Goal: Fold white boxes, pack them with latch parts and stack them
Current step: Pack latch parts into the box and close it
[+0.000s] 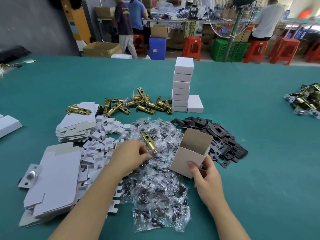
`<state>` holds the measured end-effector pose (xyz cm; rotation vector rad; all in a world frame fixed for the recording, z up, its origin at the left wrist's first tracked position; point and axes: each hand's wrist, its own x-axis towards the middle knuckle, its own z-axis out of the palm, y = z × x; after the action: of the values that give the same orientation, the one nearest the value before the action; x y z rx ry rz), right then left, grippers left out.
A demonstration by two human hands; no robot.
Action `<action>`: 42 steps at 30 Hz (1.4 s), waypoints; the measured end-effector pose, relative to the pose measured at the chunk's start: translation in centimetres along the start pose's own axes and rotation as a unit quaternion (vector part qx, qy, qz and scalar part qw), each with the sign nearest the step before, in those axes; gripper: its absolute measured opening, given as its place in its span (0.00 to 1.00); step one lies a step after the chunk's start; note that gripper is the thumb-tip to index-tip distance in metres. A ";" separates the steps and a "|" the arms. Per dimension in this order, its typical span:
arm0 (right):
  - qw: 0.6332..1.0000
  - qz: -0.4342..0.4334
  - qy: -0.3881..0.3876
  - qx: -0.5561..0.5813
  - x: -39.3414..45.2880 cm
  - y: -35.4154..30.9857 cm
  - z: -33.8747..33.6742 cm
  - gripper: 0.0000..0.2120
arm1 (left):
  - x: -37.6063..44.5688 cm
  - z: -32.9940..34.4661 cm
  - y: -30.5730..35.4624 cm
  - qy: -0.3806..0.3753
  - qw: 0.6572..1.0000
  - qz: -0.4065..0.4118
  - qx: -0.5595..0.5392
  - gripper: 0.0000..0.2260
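— Both forearms come in from the bottom edge, over the heap of clear screw packets (155, 179). What do the hands have?

— Right hand (206, 177) grips an erected white box (190, 153) by its lower corner, thumb on the front panel, fingers wrapped behind. Mouth is open and tilted away, top flap standing up. Left hand (131, 153) pinches a brass latch (149, 142) by its near end — and something small and pale seems to be held with it, though I cannot tell what.

— So loading comes next, I'd guess. Where's the risk?

— Box first. It is held at one corner only, in the air, so a latch pushed in off-centre could twist it or crush a wall. Bottom closure is hidden behind the hand; if those flaps aren't tucked, I'd expect the heavy part to drop straight through.

— And the latch?

— It's held at one end with the long body sticking out, so it could swing and catch the box rim or the raised flap.

— Anything around them?

— Packets are slippery underfoot for anything set down. Black plates (218, 135) lie just beside the box, loose brass latches (138, 104) sit further back, flat box blanks (55, 179) to the left. Behind stands the stack of finished boxes (182, 87) — tall, a bit uneven, one box (195, 103) beside its base. Adding another carelessly could topple it onto the green table (259, 170).
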<state>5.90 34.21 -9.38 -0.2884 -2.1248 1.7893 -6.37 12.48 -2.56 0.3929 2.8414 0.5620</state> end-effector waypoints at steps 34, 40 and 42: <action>1.000 0.004 -0.028 0.010 0.0 0.3 -0.2 0.30 | -0.3 -7.0 5.9 0.008 0.983 0.111 0.149 0.08; 1.000 0.002 -0.026 0.000 0.1 0.4 0.0 0.25 | -2.2 -9.8 5.7 0.148 0.952 0.251 -0.092 0.08; 1.000 0.003 -0.024 0.005 0.0 0.4 -0.1 0.26 | -2.5 -10.0 5.9 0.160 0.933 0.275 -0.170 0.10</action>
<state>5.87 34.35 -9.73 -0.2518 -2.1491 1.8287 -5.34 13.61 9.24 1.1325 2.8195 1.3065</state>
